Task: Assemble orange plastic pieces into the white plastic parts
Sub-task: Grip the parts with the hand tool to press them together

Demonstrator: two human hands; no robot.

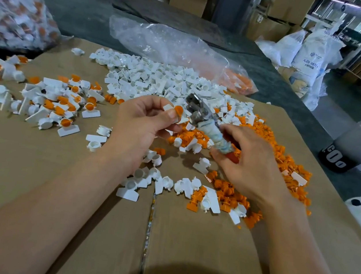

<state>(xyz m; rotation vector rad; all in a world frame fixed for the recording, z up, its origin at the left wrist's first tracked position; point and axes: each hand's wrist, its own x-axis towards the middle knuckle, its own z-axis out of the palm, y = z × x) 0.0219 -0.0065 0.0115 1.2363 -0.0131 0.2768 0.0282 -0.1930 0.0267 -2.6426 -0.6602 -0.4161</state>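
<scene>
My left hand pinches a white plastic part with an orange piece seated in it, held up above the cardboard. My right hand grips a metal tool by its tape-wrapped handle, with the metal head right beside the held part. A big heap of loose white parts lies behind the hands. Loose orange pieces are spread to the right and under my right hand. A pile of assembled white-and-orange parts lies at the left.
The work surface is a cardboard sheet with a seam down the middle. A clear plastic bag holding orange pieces lies behind the white heap. A large bag of assembled parts stands at far left. Sacks and cartons fill the background.
</scene>
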